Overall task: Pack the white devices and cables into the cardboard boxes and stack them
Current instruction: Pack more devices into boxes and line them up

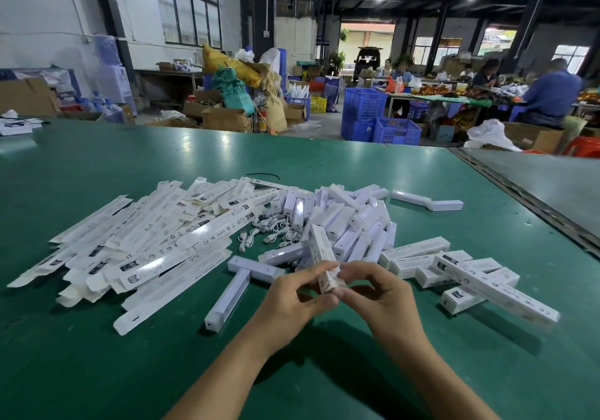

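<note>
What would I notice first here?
Probably the big jumble of white devices in the middle of the green table, with flat boxes fanned out to its left. Right in front, the left hand and right hand hold one box by its near end.

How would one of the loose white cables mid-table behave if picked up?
The white cables look thin and loosely coiled, so they are probably floppy and light. They lie heaped together beside the white devices, so lifting one may drag neighbours along.
</note>
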Demonstrator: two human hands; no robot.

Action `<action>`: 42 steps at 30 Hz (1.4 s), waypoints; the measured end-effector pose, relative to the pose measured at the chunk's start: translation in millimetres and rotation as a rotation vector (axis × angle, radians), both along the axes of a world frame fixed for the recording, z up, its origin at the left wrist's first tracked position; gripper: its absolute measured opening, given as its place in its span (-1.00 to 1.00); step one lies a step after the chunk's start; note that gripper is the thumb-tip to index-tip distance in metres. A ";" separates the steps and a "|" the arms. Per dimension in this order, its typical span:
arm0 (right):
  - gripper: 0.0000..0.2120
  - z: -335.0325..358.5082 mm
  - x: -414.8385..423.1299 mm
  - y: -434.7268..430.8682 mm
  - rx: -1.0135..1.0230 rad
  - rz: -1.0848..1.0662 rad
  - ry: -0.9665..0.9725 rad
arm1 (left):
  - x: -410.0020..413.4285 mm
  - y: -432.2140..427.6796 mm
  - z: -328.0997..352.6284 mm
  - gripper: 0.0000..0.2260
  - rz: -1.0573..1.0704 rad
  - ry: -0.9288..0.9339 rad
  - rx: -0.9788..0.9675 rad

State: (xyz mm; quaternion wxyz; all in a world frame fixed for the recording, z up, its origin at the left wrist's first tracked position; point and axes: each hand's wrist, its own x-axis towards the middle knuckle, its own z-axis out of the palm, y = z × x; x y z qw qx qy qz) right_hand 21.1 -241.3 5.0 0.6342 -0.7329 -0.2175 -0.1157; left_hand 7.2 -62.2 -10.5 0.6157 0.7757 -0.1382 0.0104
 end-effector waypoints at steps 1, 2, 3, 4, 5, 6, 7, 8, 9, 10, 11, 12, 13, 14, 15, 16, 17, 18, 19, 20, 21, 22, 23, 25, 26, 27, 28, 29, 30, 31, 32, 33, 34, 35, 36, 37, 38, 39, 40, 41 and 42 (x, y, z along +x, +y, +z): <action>-0.78 -0.6 0.0 0.0 0.027 0.007 0.041 | 0.3 0.2 0.0 -0.49 0.006 -0.002 0.003; -0.77 -0.6 -0.2 0.3 0.034 0.004 0.057 | 0.5 0.4 -0.2 -0.51 0.013 -0.004 0.003; -0.77 -0.2 -0.8 0.9 0.043 0.004 0.067 | 0.7 0.6 -0.3 -0.52 0.017 -0.003 0.004; -0.77 0.2 -1.5 1.6 0.059 0.008 0.078 | 0.8 0.6 -0.6 -0.52 0.019 -0.001 0.005; -0.77 0.4 -2.1 1.9 0.079 0.015 0.094 | 1.0 0.5 -0.9 -0.50 0.018 0.002 0.006; -0.75 0.8 -2.5 2.3 0.093 0.020 0.110 | 0.9 0.3 -1.0 -0.49 0.012 0.005 0.009; -0.73 1.1 -2.9 2.1 0.098 0.023 0.122 | 0.7 0.5 -0.9 -0.48 0.006 0.007 0.015; -0.74 1.6 -3.0 2.0 0.098 0.025 0.125 | 0.4 0.8 -0.5 -0.48 -0.001 0.008 0.021; -0.75 2.0 -3.0 2.0 0.100 0.028 0.125 | 0.1 1.3 0.0 -0.49 -0.006 0.008 0.023; -0.75 2.6 -3.4 2.2 0.105 0.033 0.122 | 0.0 1.8 0.5 -0.50 -0.012 0.005 0.024; -0.75 3.2 -4.2 2.6 0.116 0.037 0.116 | -0.3 1.8 1.1 -0.51 -0.018 -0.001 0.025; -0.75 3.8 -5.2 3.4 0.133 0.038 0.111 | -0.7 1.7 1.6 -0.51 -0.023 -0.009 0.026; -0.76 4.0 -6.1 4.0 0.151 0.035 0.106 | -0.9 1.3 2.1 -0.52 -0.026 -0.016 0.025; -0.80 4.5 -7.3 5.1 0.168 0.033 0.101 | -0.7 1.0 2.3 -0.52 -0.029 -0.021 0.019; -0.84 4.8 -8.6 6.2 0.180 0.034 0.092 | -0.4 0.9 2.2 -0.53 -0.032 -0.024 0.013; -0.86 4.8 -9.6 7.5 0.189 0.036 0.084 | -0.1 0.7 2.1 -0.54 -0.035 -0.030 0.008; -0.85 3.8 -9.9 8.6 0.197 0.037 0.076 | -0.1 0.8 2.1 -0.56 -0.035 -0.036 0.006; -0.84 3.1 -9.9 9.6 0.205 0.035 0.071 | -0.3 0.7 2.3 -0.58 -0.031 -0.043 0.001; -0.83 2.7 -9.5 10.2 0.210 0.027 0.065 | -0.6 0.3 2.9 -0.60 -0.026 -0.050 -0.010; -0.84 3.3 -9.3 10.6 0.205 0.018 0.057 | -0.9 -0.5 4.0 -0.62 -0.022 -0.058 -0.025; -0.85 4.1 -8.9 10.4 0.188 0.013 0.045 | -1.4 -1.5 5.9 -0.64 -0.018 -0.067 -0.041; -0.83 5.0 -8.4 10.4 0.167 0.020 0.031 | -2.2 -2.7 8.2 -0.66 -0.014 -0.077 -0.057; -0.82 5.4 -7.7 9.7 0.146 0.037 0.014 | -2.9 -4.0 10.7 -0.69 -0.014 -0.086 -0.076; -0.81 5.4 -6.8 7.5 0.119 0.056 -0.009 | -4.6 -5.7 14.4 -0.74 -0.015 -0.084 -0.141; -0.82 5.6 -6.8 6.6 0.112 0.046 -0.018 | -5.8 -5.7 15.8 -0.73 -0.015 -0.074 -0.175; -0.82 5.8 -7.1 5.6 0.103 0.029 -0.030 | -7.0 -5.9 16.5 -0.72 -0.020 -0.066 -0.202; -0.81 5.3 -7.3 4.7 0.089 0.012 -0.047 | -7.8 -6.5 16.3 -0.71 -0.027 -0.065 -0.215; -0.78 3.5 -7.1 4.4 0.073 -0.005 -0.070 | -8.4 -7.7 15.8 -0.70 -0.036 -0.069 -0.218; -0.72 1.8 -7.0 4.2 0.059 -0.025 -0.088 | -9.1 -9.5 15.7 -0.71 -0.042 -0.076 -0.218; -0.66 0.3 -6.8 4.0 0.055 -0.045 -0.095 | -10.0 -10.8 16.1 -0.72 -0.045 -0.081 -0.215; -0.63 -0.4 -6.3 4.6 0.057 -0.062 -0.091 | -10.3 -11.3 16.8 -0.73 -0.044 -0.088 -0.211; -0.62 -1.0 -6.0 4.7 0.054 -0.077 -0.090 | -10.1 -10.6 17.0 -0.73 -0.041 -0.093 -0.207; -0.62 -1.3 -5.9 5.8 0.041 -0.086 -0.094 | -9.5 -9.1 16.6 -0.74 -0.036 -0.095 -0.200; -0.64 -1.4 -6.7 7.1 0.023 -0.089 -0.095 | -8.4 -6.9 16.1 -0.74 -0.028 -0.095 -0.192; -0.65 -1.5 -8.1 9.8 0.021 -0.085 -0.081 | -7.1 -4.2 15.6 -0.75 -0.012 -0.091 -0.192; -0.67 -2.2 -9.4 13.3 0.056 -0.082 -0.038 | -5.2 -1.4 14.9 -0.77 0.014 -0.086 -0.208; -0.68 -2.7 -10.6 17.7 0.130 -0.090 0.045 | -3.7 1.3 13.6 -0.79 0.037 -0.080 -0.232; -0.70 -2.3 -11.3 21.7 0.226 -0.103 0.165 | -2.7 3.3 12.3 -0.79 0.041 -0.071 -0.261; -0.69 -0.6 -11.6 24.6 0.337 -0.069 0.318 | -2.4 4.5 11.5 -0.78 0.015 -0.059 -0.287; -0.63 1.5 -11.2 26.0 0.440 0.018 0.473 | -2.7 5.0 11.2 -0.77 -0.028 -0.041 -0.307; -0.54 3.7 -10.8 25.9 0.496 0.117 0.592 | -2.9 5.2 11.3 -0.76 -0.073 -0.018 -0.319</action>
